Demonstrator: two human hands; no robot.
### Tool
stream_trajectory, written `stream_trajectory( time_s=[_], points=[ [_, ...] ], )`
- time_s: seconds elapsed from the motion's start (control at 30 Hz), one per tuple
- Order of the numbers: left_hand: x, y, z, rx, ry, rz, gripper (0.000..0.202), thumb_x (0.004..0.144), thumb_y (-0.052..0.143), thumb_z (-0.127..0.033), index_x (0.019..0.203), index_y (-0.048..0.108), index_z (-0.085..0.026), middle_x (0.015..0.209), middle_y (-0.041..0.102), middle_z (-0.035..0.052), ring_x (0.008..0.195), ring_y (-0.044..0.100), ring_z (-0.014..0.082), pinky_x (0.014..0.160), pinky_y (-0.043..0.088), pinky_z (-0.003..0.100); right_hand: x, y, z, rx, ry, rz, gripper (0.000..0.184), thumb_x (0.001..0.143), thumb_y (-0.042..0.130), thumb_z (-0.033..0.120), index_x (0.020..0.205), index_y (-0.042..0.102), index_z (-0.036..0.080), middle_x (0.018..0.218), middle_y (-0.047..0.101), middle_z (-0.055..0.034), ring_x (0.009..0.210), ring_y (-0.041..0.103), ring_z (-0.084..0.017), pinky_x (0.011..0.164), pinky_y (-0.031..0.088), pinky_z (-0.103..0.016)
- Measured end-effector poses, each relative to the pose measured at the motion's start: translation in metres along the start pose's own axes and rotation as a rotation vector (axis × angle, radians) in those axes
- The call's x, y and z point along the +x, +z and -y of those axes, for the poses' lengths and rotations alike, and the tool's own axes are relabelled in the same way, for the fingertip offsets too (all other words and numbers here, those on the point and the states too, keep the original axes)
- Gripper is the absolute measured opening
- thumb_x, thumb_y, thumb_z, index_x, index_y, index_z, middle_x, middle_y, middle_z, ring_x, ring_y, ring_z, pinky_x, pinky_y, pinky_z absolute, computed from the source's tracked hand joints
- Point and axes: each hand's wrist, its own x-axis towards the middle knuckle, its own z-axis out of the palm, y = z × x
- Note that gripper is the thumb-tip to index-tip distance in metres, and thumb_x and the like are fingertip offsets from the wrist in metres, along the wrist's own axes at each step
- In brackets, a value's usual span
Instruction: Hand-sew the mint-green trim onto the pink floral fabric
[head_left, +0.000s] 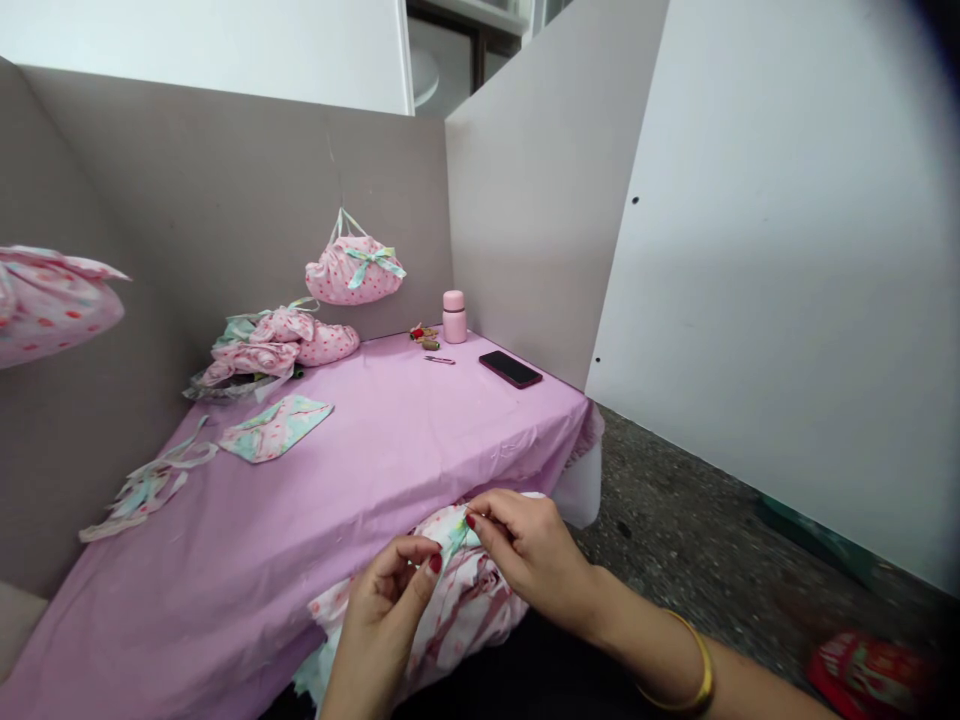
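Note:
A bundle of pink dotted fabric (476,620) lies gathered at the table's front edge, over a dark lap. My left hand (390,600) is closed at its left side, thumb and forefinger pinching the edge of a pale green and yellow patterned strip (457,533). My right hand (529,545) is closed in a pinch just above that strip. Whatever lies between its fingertips is too thin and small to make out. The two hands' fingertips are a short distance apart. Part of the bundle is hidden behind both hands.
On the purple tablecloth (390,420) are a folded floral piece (276,428), fabric ties (150,485), piled pink fabric (277,345), small snips (440,359), thread spools (429,345), a pink bottle (454,318) and a phone (510,368). A pink pouch (355,270) hangs by the grey partition (225,180).

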Motion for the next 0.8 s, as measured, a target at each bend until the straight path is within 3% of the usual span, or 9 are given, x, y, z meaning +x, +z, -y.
stream_trajectory(
  time_s=[0.17,0.4,0.6,0.7,0.8],
  points=[
    [-0.0061,-0.0024,-0.0036,0.094,0.011,-0.023,0.007,0.077,0.056,-0.026,0.077,0.062,-0.021,0.067,0.058,-0.0029,0.066,0.054,0.0153,0.063,0.042,0.022,0.0008,0.0011,-0.0009,-0.002,0.0,-0.002,0.016,0.086,0.044,0.015,0.083,0.06,0.015,0.074,0.064,-0.0043,0.068,0.059,-0.015,0.063,0.042,-0.024],
    [-0.0059,-0.0009,-0.0049,0.217,0.063,-0.056,0.012,0.07,0.066,-0.03,0.071,0.059,-0.021,0.071,0.063,-0.0007,0.073,0.057,0.0201,0.067,0.043,0.025,0.0002,0.0014,-0.001,0.006,-0.003,-0.014,0.016,0.086,0.044,0.015,0.084,0.06,0.015,0.075,0.064,-0.0041,0.068,0.059,-0.015,0.063,0.043,-0.024],
    [-0.0036,0.0017,0.001,0.145,0.122,-0.094,0.014,0.073,0.065,-0.033,0.069,0.058,-0.02,0.068,0.061,-0.0011,0.07,0.055,0.0181,0.066,0.043,0.024,0.001,0.0018,-0.001,-0.002,0.005,-0.014,0.016,0.086,0.044,0.015,0.083,0.06,0.015,0.074,0.064,-0.0041,0.068,0.059,-0.015,0.061,0.042,-0.024],
    [-0.0021,0.0028,0.0026,0.059,0.115,-0.136,0.018,0.072,0.067,-0.032,0.082,0.058,-0.02,0.077,0.062,0.0009,0.079,0.058,0.0198,0.07,0.045,0.026,0.0017,0.0025,-0.0015,-0.002,0.011,-0.017,0.015,0.086,0.045,0.014,0.083,0.06,0.015,0.073,0.063,-0.0033,0.067,0.058,-0.014,0.061,0.042,-0.023],
    [-0.0027,0.0039,0.0008,0.057,0.065,-0.087,0.02,0.074,0.065,-0.034,0.086,0.061,-0.019,0.084,0.066,0.0036,0.085,0.059,0.0215,0.076,0.045,0.028,0.0019,0.003,-0.0016,0.001,0.014,-0.019,0.016,0.086,0.045,0.015,0.083,0.06,0.015,0.073,0.063,-0.0032,0.066,0.058,-0.014,0.061,0.041,-0.023]
  ],
)
